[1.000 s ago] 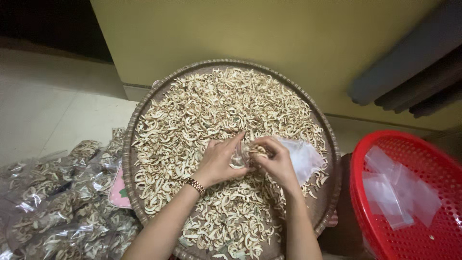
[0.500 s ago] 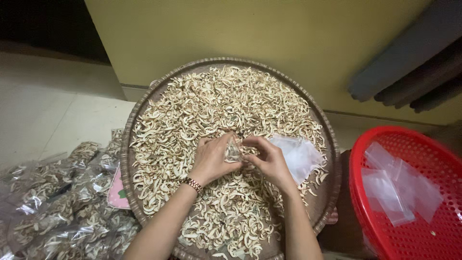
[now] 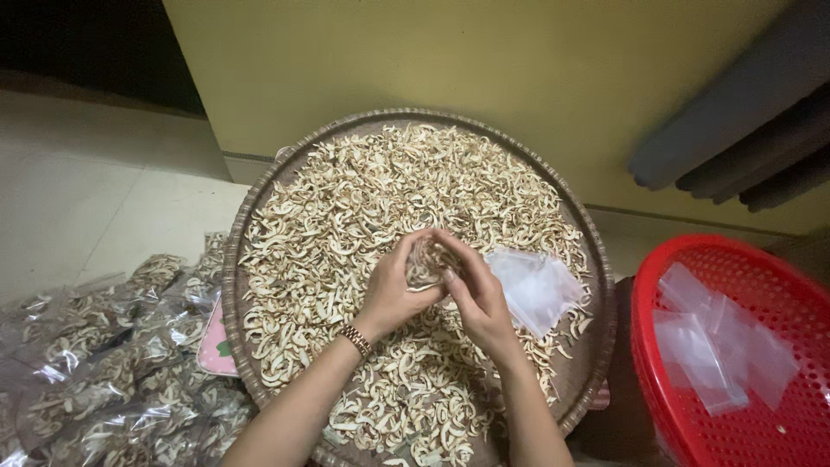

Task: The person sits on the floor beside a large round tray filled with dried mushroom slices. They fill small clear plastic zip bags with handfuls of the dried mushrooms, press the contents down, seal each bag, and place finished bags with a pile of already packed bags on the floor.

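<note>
A round woven tray (image 3: 596, 268) lies on the floor, covered with several pale dried curled slices (image 3: 380, 190). Over its middle my left hand (image 3: 393, 290) and my right hand (image 3: 475, 294) are cupped together around a small clear plastic bag (image 3: 425, 262) partly filled with slices. Both hands grip the bag, which is mostly hidden between the fingers. A watch band (image 3: 354, 339) sits on my left wrist. Just right of my right hand, a stack of empty clear bags (image 3: 536, 290) rests on the slices.
A heap of filled clear bags (image 3: 104, 372) lies on the floor at the left. A red plastic basket (image 3: 692, 432) with a few empty bags (image 3: 718, 346) stands at the right. A yellow wall (image 3: 450, 60) runs behind the tray. A pink item (image 3: 214, 350) peeks from under the tray's left edge.
Both hands have lifted off the slices and closed together around the small bag, moving slightly towards the tray's middle. The stack of empty bags stays where it was.
</note>
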`<state>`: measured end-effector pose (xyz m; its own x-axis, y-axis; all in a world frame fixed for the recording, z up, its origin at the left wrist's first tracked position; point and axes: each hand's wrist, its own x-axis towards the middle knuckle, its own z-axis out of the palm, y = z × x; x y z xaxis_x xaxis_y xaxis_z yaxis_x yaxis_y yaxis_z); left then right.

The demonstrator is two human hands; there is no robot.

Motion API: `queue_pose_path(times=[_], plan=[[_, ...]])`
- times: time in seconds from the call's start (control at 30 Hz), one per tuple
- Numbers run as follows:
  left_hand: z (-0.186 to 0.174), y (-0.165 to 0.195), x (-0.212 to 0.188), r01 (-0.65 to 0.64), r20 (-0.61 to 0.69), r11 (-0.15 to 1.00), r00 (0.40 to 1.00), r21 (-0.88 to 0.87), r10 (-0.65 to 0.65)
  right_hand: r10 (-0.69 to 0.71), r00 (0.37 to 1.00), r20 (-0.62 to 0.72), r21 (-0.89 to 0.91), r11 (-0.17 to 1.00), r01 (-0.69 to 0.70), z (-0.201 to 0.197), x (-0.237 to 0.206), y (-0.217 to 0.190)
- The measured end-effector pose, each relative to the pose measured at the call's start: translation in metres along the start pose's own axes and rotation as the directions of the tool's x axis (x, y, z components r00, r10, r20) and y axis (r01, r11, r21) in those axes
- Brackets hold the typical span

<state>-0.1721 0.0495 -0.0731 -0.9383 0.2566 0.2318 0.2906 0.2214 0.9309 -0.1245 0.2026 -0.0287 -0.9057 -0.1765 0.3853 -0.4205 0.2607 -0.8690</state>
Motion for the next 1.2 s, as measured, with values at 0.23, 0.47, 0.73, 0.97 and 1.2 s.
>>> queue_pose_path(times=[0.23,0.47,0.73,0.97,1.2], plan=[[0.01,-0.001,-0.007,-0.193,0.041,0.977,0.981,0.094,0.19,-0.075,0.996,-0.054,0.049,0.996,0.077,0.002,0.002,-0.006],[0.005,-0.004,-0.006,-0.128,-0.041,0.992,0.991,-0.02,0.127,-0.057,0.993,-0.108,0.037,0.997,0.061,-0.004,-0.003,0.008],[0.008,-0.01,-0.008,-0.104,-0.107,0.99,0.988,0.098,0.114,-0.167,0.984,-0.058,-0.463,0.878,0.121,0.004,-0.003,0.025],[0.012,-0.017,-0.007,-0.112,-0.052,0.981,0.991,0.156,0.121,-0.072,0.993,0.098,-0.541,0.834,0.114,0.012,0.0,0.011],[0.013,-0.016,-0.003,0.057,0.015,0.976,0.998,0.21,-0.061,0.129,0.978,0.163,-0.555,0.832,-0.018,0.011,0.005,0.01]])
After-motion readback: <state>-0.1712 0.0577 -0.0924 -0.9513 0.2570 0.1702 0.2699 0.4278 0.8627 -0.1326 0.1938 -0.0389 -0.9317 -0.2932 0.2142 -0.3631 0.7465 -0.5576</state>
